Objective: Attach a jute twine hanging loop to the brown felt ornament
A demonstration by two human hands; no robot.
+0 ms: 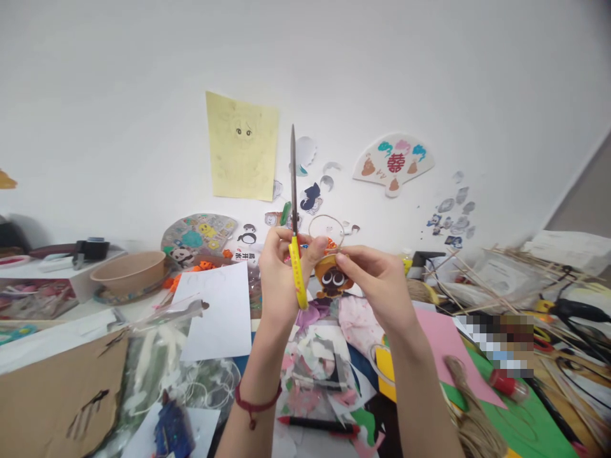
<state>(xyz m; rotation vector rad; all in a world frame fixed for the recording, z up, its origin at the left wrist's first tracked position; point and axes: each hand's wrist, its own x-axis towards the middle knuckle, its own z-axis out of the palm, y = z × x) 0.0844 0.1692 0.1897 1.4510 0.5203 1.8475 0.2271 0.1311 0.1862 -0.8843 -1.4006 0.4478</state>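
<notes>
My left hand [281,270] is closed round a pair of scissors with yellow handles [296,273] and dark blades [294,172] that point straight up. Its thumb reaches toward a thin string loop [312,219] that rises above the hands. Between the fingertips of my right hand [382,277] the top edge of a cartoon cutout [334,280] is pinched. The cutout has big white eyes on a dark face and an orange-brown hood. Both hands hang over the cluttered table, close together. Where the string meets the cutout is partly covered by fingers.
Paper scraps [317,369], a red-tipped black pen [317,425] and white sheets [217,312] lie below. Brown cardboard [57,394] is at left, near a clay-coloured bowl [128,277]. Twine [477,420] and green paper [534,413] lie right. A painted fan [394,165] hangs on the wall.
</notes>
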